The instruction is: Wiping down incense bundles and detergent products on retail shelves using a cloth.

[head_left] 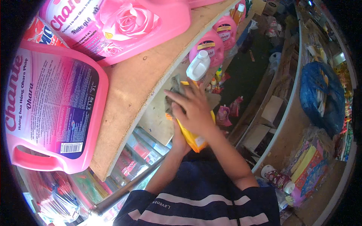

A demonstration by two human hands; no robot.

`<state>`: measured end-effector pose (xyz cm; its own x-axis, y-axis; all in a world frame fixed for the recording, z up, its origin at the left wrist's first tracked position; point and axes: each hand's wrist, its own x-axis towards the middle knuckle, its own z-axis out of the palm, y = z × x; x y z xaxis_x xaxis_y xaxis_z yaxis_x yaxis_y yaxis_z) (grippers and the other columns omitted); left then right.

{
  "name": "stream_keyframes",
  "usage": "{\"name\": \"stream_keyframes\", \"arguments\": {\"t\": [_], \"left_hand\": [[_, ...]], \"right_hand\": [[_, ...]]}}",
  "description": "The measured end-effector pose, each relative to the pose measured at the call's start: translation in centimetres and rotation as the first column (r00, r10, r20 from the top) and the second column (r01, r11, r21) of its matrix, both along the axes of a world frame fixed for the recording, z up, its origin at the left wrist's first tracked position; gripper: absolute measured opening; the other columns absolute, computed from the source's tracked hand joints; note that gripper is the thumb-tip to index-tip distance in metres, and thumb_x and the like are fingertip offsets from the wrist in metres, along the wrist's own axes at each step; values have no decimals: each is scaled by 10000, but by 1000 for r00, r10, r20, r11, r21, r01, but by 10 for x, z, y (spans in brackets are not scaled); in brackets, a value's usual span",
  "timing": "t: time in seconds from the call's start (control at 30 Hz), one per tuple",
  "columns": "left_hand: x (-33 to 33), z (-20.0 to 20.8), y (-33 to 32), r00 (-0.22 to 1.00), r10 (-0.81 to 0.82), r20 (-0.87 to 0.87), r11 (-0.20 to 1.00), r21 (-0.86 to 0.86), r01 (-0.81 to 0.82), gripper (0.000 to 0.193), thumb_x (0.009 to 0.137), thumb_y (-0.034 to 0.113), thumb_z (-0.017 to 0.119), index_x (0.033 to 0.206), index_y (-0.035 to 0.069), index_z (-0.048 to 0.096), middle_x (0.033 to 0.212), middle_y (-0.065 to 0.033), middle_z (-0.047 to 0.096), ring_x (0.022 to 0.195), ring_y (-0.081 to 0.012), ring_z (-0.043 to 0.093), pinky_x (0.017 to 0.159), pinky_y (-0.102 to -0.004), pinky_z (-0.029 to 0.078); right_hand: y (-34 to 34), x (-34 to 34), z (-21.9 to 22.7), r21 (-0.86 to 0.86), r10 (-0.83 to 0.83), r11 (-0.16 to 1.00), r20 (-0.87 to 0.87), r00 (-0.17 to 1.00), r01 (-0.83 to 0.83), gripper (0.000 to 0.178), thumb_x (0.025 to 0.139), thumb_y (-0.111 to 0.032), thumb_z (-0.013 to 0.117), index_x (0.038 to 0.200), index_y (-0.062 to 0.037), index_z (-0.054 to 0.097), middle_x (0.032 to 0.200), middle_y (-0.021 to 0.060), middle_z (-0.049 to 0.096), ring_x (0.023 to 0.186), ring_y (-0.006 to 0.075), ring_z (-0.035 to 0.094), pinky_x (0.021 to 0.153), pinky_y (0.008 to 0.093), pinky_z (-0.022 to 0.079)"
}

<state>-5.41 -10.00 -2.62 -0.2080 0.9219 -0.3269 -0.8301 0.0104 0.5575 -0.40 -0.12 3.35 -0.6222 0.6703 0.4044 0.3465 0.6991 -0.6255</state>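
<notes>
A yellow package [194,137] is held upright in front of my body, partly covered by my hands. My left hand [180,137] is closed around its left side from below, its fingers mostly hidden. Over the front lies my right hand [194,109], fingers spread, pressing a grey cloth [172,88] onto the package. The cloth sticks out on both sides of that hand. Just beyond my fingers stands a white bottle with a handle [198,64]; behind it are pink jugs [211,47].
Large pink jugs [56,109] stand on the wooden shelf [120,109] at left. Below it is a glass case [128,158] of packets. Small pink packets [224,115] lie beyond the hands. On the right shelf sit a blue plastic bag [322,96] and a dark-labelled bottle [277,177].
</notes>
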Motion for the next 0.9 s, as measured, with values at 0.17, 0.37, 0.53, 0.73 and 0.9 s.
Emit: {"name": "stream_keyframes", "arguments": {"t": [0.17,0.37,0.53,0.73,0.9], "left_hand": [[-40,5,7,961,191,-200,980,97,-175,590,974,507,251,1430,133,237,1442,-96,317,1307,-267,340,1075,-420,296],[-64,12,16,985,141,-100,987,96,-132,688,929,597,292,1374,76,353,1357,-112,440,1215,-286,453,1007,-432,392],[-13,5,-6,885,36,-464,975,212,72,708,920,594,313,1469,178,152,1498,-97,221,1347,-275,292,1089,-466,260],[-38,7,15,979,79,-189,995,79,-65,709,935,530,387,1456,108,158,1437,-117,318,1282,-270,375,1053,-427,326],[-45,1,4,998,9,-54,999,42,-7,624,954,479,384,1441,130,210,1401,-116,370,1246,-276,422,1042,-437,344]], "right_hand": [[-50,-3,-23,52,72,996,-67,995,-68,449,819,-234,552,1267,-256,547,1336,197,423,1308,441,295,1050,644,159],[-47,11,-52,97,170,983,-162,972,-156,460,868,-232,490,1329,-241,492,1307,248,418,1305,487,265,1049,629,180],[7,13,-23,-166,-114,984,-336,935,60,549,864,-248,481,1401,-177,391,1309,328,368,1308,513,230,1069,590,177],[-31,13,-36,-34,131,990,-151,980,-137,548,880,-204,457,1409,-102,358,1391,292,324,1326,470,242,1095,501,194],[-16,5,-40,14,66,998,-83,994,-65,561,886,-202,464,1422,-106,330,1425,283,273,1335,468,226,1096,494,200]]}}
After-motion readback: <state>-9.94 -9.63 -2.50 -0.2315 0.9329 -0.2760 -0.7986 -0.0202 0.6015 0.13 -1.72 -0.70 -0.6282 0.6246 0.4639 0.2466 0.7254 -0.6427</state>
